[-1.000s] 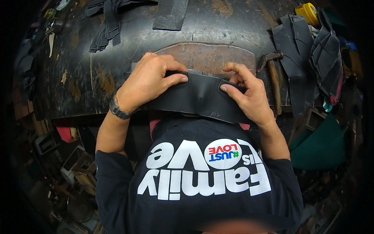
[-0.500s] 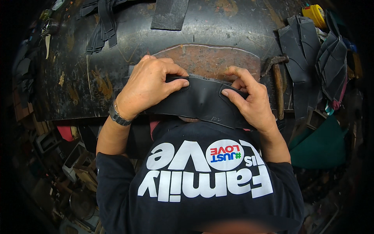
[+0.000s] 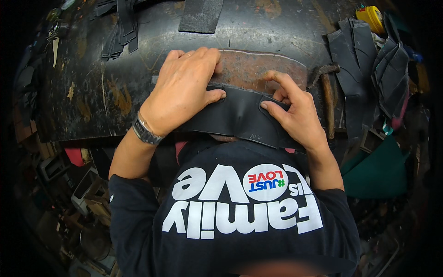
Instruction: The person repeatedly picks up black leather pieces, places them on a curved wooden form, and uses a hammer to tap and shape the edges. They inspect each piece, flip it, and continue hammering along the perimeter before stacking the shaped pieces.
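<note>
A black leather-like piece [image 3: 230, 113] with stitched seams and a pale mark near its lower edge lies along the near side of the worktop. My left hand [image 3: 182, 90] has its thumb on the far edge of this piece, while its fingers stretch away from the thumb over a worn brown plate [image 3: 263, 67]; the fingertips are partly hidden. At the piece's right part, my right hand [image 3: 295, 108] pinches the edge, thumb on top and other fingers bent behind, the index finger raised. The brown plate, with a pale curved rim, sits just beyond the piece.
A hammer [image 3: 328, 104] with a wooden handle lies right of my right hand. Stacked black cut pieces [image 3: 355, 69] are beyond it, near a yellow tub [image 3: 370, 18]. Black strips [image 3: 124, 27] and a dark flat piece [image 3: 200, 16] rest at the far side of the dark worktop [image 3: 152, 51].
My left hand has opened from its pinch on the edge; its fingers have moved forward over the brown plate, the thumb staying on the piece. My right hand keeps its pinch.
</note>
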`<act>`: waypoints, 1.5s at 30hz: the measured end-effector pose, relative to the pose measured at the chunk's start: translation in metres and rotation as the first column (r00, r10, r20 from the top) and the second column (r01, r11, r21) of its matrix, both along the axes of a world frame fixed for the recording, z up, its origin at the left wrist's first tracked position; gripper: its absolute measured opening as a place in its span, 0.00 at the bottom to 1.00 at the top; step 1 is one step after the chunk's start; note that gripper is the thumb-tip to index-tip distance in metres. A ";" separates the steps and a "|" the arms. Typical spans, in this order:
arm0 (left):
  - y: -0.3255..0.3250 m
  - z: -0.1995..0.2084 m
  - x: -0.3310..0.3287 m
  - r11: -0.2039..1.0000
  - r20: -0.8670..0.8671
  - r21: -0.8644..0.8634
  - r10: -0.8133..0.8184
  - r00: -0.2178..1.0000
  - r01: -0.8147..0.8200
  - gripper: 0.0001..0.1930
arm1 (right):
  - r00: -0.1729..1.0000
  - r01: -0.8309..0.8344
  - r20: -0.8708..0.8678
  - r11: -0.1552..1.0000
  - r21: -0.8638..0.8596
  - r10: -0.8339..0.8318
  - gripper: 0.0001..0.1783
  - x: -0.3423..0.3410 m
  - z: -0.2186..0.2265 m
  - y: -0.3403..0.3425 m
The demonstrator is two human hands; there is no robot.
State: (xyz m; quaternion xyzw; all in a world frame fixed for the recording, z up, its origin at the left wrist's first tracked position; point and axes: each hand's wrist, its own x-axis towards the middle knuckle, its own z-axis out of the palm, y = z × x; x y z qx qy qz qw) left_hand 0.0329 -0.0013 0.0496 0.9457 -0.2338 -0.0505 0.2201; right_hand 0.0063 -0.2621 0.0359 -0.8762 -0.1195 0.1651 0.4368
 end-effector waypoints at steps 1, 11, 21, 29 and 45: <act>-0.001 -0.001 0.001 0.998 -0.041 -0.056 -0.020 0.999 0.017 0.21 | 1.000 0.003 0.002 1.000 -0.007 -0.003 0.31 0.000 0.000 0.001; -0.010 -0.011 -0.016 0.907 -0.380 -0.416 -0.231 0.896 0.057 0.19 | 0.948 -0.233 0.226 0.972 0.012 0.224 0.35 -0.013 0.013 0.011; 0.006 -0.023 -0.052 0.701 -0.627 -0.628 -0.200 0.753 -0.338 0.17 | 0.752 -0.096 -0.429 0.726 0.681 0.501 0.62 0.020 0.005 -0.047; 0.010 -0.025 -0.062 0.697 -0.646 -0.610 -0.161 0.746 -0.377 0.16 | 0.694 0.037 -0.412 0.542 0.840 0.591 0.83 0.008 -0.029 -0.061; 0.016 -0.023 -0.053 0.888 -0.419 -0.448 -0.312 0.853 0.105 0.22 | 0.903 -0.236 -0.211 0.841 0.487 0.375 0.47 -0.010 0.004 -0.027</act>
